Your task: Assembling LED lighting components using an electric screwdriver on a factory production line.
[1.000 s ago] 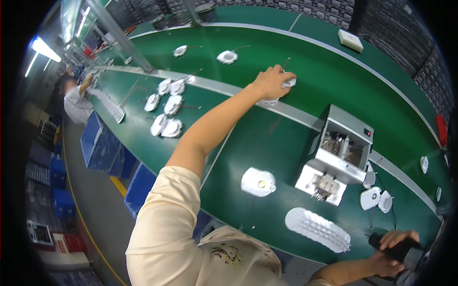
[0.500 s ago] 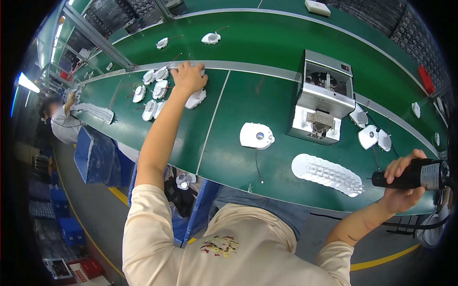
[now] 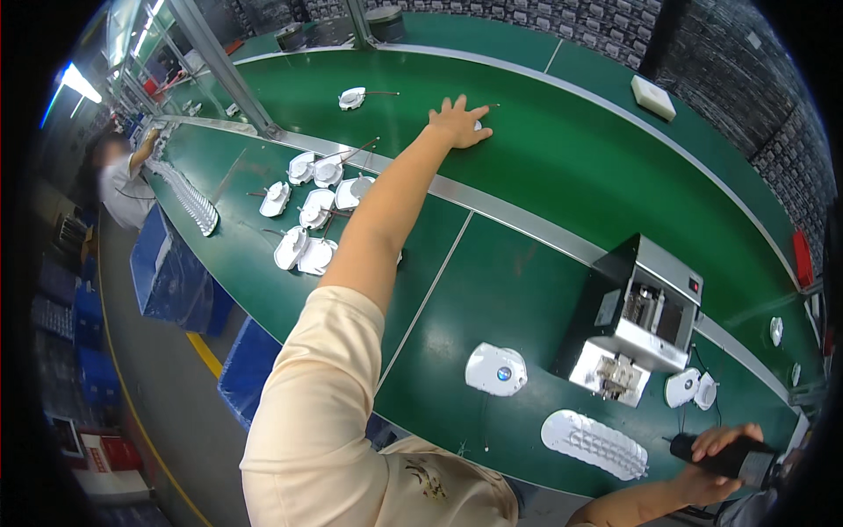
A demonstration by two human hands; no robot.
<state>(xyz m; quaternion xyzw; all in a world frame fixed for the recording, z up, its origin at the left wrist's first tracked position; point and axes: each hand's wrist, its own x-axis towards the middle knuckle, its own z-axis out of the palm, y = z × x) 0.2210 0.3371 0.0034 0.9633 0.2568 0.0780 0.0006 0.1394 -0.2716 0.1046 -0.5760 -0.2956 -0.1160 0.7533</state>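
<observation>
My left hand (image 3: 454, 123) reaches far over the green belt. Its fingers are spread over a white plastic part that is mostly hidden beneath them; a bit of wire shows past the fingertips. At the lower right, my right hand (image 3: 716, 461) grips a black electric screwdriver (image 3: 751, 463), whose bit points left. Just left of its tip lies a row of overlapping white plastic covers (image 3: 593, 443). A single white housing (image 3: 494, 369) with a round bluish center and a trailing wire lies farther left. Near my left forearm sits a cluster of white wired parts (image 3: 316, 209).
A metal bench machine (image 3: 637, 316) stands to the right, with two white parts (image 3: 689, 386) beside it. Another white part (image 3: 351, 98) rides on the belt. A white block (image 3: 652, 97) lies on the far ledge. Blue bins (image 3: 176, 272) stand at the left, where a co-worker (image 3: 123, 180) works.
My left hand has moved from the cluster on the bench outward to the belt, and its fingers have spread. The view has shifted. My right hand still holds the electric screwdriver.
</observation>
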